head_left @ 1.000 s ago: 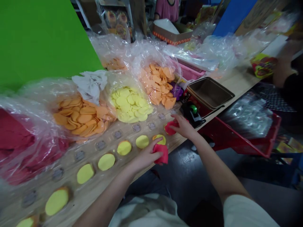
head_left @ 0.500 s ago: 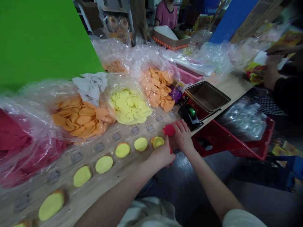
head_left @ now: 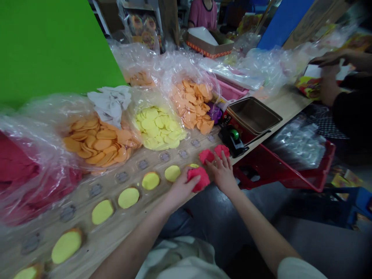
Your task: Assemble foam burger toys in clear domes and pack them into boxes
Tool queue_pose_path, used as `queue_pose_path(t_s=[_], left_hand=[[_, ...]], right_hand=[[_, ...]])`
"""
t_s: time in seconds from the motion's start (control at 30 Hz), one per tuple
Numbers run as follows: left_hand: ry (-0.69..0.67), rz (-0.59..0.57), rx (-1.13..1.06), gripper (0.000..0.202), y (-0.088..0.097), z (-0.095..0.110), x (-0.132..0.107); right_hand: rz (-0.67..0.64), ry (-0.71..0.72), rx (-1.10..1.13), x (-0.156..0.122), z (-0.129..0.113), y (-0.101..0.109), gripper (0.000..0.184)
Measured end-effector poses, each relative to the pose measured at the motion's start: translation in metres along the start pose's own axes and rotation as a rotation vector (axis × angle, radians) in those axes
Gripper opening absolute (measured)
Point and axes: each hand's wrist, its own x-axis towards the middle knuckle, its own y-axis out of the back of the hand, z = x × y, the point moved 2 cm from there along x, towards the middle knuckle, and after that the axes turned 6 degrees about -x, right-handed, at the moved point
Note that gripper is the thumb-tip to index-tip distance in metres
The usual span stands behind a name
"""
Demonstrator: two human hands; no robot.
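My left hand is shut on a soft red lump that rests on the wooden board. My right hand has its fingers spread, with the fingertips against a second red lump. A third red lump lies between my hands. Along the board runs a row of flat yellow discs, the nearest being one just left of my left hand. Another yellow disc is partly hidden by the red lump. Clear bags of orange discs and yellow discs lie behind the row.
A brown tray and a black device with a green knob stand beyond my right hand. A red crate sits past the board's edge. A co-worker's hands work at the far right; a person in pink stands behind.
My hands have moved closer together. The red material now shows as separate lumps, with one under my left hand and two near my right fingertips.
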Motion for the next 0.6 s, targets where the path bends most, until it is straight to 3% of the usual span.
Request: queue_pose_path(t_s=[0.1, 0.17, 0.27, 0.33, 0.37, 0.47, 0.53, 0.6], left_hand=[[0.117, -0.038, -0.381, 0.036, 0.019, 0.003, -0.018], [0.166, -0.035, -0.460, 0.035, 0.028, 0.004, -0.026], [0.105, -0.009, -0.336, 0.032, 0.038, 0.006, -0.032], [-0.043, 0.044, -0.138, 0.031, 0.047, 0.009, -0.032], [-0.124, 0.075, -0.034, 0.030, 0.051, 0.011, -0.032], [-0.296, 0.234, 0.170, 0.032, 0.061, 0.013, -0.036], [-0.351, 0.434, 0.205, 0.036, 0.063, 0.011, -0.042], [-0.376, 0.534, 0.165, 0.036, 0.057, 0.009, -0.047]], right_hand=[[0.063, -0.070, 0.244, 0.002, -0.012, 0.010, 0.049], [0.033, -0.171, 0.591, 0.005, -0.027, 0.017, 0.039], [-0.347, -0.343, 1.260, 0.009, -0.060, 0.017, 0.032], [-0.577, -0.429, 1.588, 0.011, -0.079, 0.015, 0.031], [-0.618, -0.466, 1.690, 0.012, -0.086, 0.014, 0.030], [-0.581, -0.547, 1.810, 0.016, -0.095, 0.015, 0.030], [-0.497, -0.590, 1.777, 0.016, -0.097, 0.019, 0.030], [-0.387, -0.576, 1.676, 0.015, -0.100, 0.026, 0.031]])
